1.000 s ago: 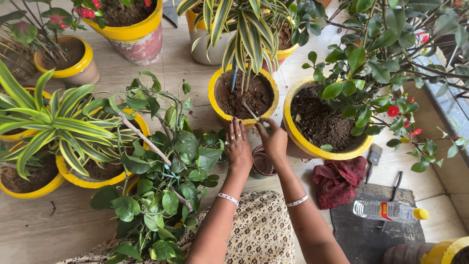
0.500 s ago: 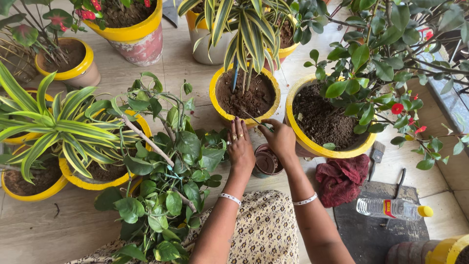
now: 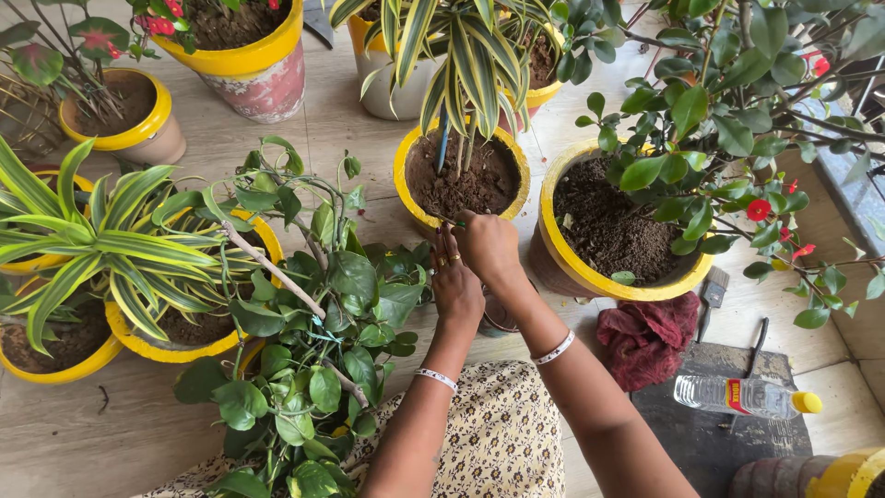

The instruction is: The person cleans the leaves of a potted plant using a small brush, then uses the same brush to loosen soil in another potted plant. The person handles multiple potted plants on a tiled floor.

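Yellow-rimmed pot [image 3: 412, 205] of dark soil is met at its near edge by both hands. A thin tool [image 3: 449, 220], perhaps a small brush, is pinched in the curled right hand [image 3: 486, 245]. Just beside it, the left hand [image 3: 454, 279] is held with fingers together. A small can [image 3: 498, 314] sits below the wrists, partly hidden.

Pale plank floor [image 3: 111, 433], seemingly daylit; grey ledge [image 3: 853, 198].
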